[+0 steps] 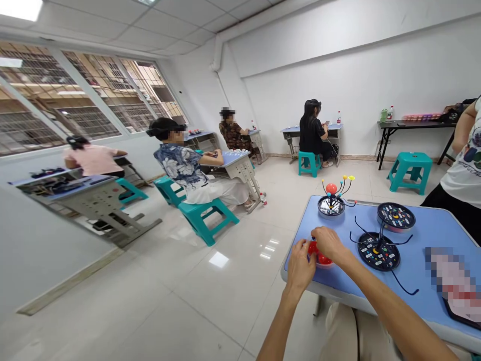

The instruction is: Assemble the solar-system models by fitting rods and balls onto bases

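My left hand point(303, 265) is curled around a glossy red ball point(312, 247) at the left front of the blue desk. My right hand point(329, 242) meets it from above, its fingers closed by a small dark piece I cannot make out. Below my right wrist lies a shallow dish point(325, 266) with more red, rounded pieces in it; my hands hide part of it. To the right, a black round base point(379, 251) carries bent dark arms. Behind my hands stands a planet model point(331, 189) with a red ball and small coloured balls on curved arms.
Another black disc point(396, 215) rests at the desk's back right. A flat dark-edged device point(464, 313), partly blurred, lies near the right edge. A person in a white shirt point(464, 165) stands beyond the desk point(432, 240). Other people sit at desks; a green stool point(410, 170) stands behind.
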### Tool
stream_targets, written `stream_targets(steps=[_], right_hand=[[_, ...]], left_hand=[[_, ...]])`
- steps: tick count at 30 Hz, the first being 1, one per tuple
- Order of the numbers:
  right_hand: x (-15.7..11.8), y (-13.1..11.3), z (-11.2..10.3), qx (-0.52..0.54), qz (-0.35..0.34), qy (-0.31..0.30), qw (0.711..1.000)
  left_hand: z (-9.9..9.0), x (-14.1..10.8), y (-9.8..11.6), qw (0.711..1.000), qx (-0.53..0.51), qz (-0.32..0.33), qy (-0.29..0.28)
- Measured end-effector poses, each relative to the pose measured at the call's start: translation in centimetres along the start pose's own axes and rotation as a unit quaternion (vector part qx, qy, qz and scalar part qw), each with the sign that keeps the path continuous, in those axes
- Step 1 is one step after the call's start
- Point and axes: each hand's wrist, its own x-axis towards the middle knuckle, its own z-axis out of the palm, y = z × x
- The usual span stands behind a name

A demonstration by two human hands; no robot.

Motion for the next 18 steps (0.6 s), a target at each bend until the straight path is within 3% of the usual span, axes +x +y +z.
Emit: stream_targets(steps=[10, 16, 18], right_hand=[[0.9, 0.9, 1.5, -0.046, 0.023, -0.036, 0.998], [0.8, 1.9, 0.0, -0.024, 0.042, 0.005, 0.999], [0.7, 2.2, -0.5, -0.010, 0.043, 0.020, 0.999]], left_hand=[[1.0, -0.2, -0.2, 1.000, -0.021, 0.001, 0.015], [0.2, 0.4, 0.1, 0.995, -0.033, 0.023, 0.088], [-0.3, 1.2, 0.7, 0.996, -0.003, 0.045, 0.072]])
